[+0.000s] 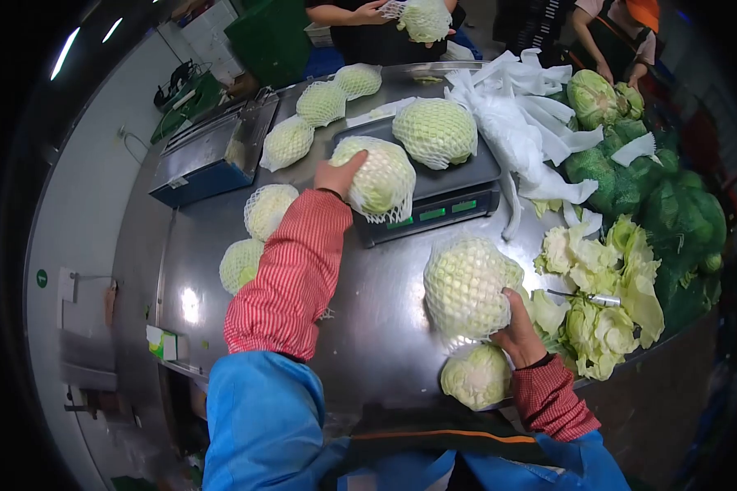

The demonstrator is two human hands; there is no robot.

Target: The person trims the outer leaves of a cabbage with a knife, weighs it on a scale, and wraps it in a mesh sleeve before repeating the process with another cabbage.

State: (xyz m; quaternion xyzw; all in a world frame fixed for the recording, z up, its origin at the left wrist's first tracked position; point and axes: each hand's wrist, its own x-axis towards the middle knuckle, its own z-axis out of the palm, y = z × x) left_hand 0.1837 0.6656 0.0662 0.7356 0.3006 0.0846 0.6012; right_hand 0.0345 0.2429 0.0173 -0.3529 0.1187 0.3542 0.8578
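Observation:
My left hand (341,173) grips a net-wrapped cabbage (377,178) at the front left of the black scale (467,182). Whether that cabbage touches the scale is unclear. Another wrapped cabbage (436,131) rests on the scale's platform, and green digits show on its front. On the right, my right hand (522,331) holds a netted cabbage (468,286) by its lower right side. Just below it, a smaller cabbage (477,376) lies near the table's front edge.
Several wrapped cabbages (288,142) line the left of the metal table (360,303), beside a metal box (213,151). White nets (520,123), loose leaves (602,327) and green sacks (684,221) lie right. Two people (368,33) (618,37) handle cabbages across the table.

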